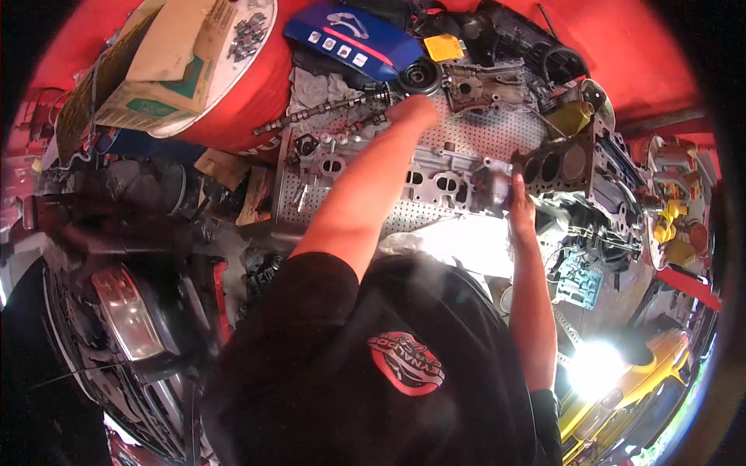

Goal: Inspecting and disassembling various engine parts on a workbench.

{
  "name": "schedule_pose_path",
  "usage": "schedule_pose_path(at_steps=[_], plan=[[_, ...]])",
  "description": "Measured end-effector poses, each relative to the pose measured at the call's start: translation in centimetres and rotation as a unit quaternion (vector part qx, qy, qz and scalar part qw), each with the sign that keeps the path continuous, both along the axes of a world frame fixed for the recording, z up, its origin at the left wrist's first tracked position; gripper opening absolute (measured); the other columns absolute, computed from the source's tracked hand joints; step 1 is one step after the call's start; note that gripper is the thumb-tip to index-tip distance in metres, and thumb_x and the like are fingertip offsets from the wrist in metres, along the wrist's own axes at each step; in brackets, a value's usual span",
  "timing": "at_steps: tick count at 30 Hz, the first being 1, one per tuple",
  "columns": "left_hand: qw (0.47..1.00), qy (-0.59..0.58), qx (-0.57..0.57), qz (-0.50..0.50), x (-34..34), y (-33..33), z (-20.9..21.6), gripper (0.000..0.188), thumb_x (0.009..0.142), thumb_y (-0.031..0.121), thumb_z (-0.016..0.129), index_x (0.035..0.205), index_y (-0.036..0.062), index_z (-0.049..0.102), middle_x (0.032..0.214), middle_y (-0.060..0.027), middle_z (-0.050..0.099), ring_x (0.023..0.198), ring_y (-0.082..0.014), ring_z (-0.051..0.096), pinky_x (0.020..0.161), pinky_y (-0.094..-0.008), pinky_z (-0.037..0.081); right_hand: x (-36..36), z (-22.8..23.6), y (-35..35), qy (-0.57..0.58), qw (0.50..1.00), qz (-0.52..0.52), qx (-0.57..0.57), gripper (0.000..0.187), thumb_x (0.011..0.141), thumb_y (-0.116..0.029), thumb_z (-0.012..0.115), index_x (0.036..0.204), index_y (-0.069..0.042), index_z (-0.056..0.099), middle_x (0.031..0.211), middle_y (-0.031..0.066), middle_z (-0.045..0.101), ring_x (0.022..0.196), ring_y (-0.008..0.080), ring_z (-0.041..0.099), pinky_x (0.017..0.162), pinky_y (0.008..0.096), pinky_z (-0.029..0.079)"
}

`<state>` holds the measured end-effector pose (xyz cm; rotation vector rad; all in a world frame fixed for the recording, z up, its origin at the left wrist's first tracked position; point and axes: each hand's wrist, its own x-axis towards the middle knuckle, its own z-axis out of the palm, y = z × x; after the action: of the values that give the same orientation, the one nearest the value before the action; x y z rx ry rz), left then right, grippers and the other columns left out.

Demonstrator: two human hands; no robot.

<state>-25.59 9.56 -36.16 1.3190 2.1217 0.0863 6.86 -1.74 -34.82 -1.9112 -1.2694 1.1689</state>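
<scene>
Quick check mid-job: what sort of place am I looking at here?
Most likely a car repair workshop: a camshaft and an engine block with open cylinder bores are in view, and a vehicle's headlight shows at left.

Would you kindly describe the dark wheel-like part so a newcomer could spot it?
On the perforated bench top, look just beyond the left hand. There, by the right end of the blue package, sits the dark wheel-like part. Its round, ringed face sets it apart from the long lobed shaft to its left.
</scene>
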Motion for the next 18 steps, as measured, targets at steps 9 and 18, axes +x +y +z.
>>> schedule_pose_path(at_steps=[9,18], plan=[[0.962,-0.109,0.247,-0.040,4.7,-8.7,1.0,0.050,0.093,0.036,0.064,0.126,-0.0017,0.061,0.104,-0.0230,0.072,0.101,-0.0450,0.067,0.094,-0.0545,0.050,-1.6,2.3,-2.0,0.031,0.999,0.032,0.005,0.074,0.104,-0.062,0.045,0.132,0.005,0.062,0.123,0.0146,0.067,0.114,0.0182,0.057,0.098,0.0301,0.045],[0.914,-0.004,0.371,-0.164,6.9,-13.9,2.5,0.035,0.100,0.032,0.058,0.116,0.0020,0.066,0.117,-0.0151,0.068,0.114,-0.0327,0.059,0.106,-0.0520,0.036,8.7,-13.1,-13.1,0.009,0.994,-0.036,0.102,0.045,0.101,-0.037,0.061,0.131,-0.002,0.057,0.110,0.0099,0.060,0.103,0.0230,0.062,0.089,0.0384,0.052]])
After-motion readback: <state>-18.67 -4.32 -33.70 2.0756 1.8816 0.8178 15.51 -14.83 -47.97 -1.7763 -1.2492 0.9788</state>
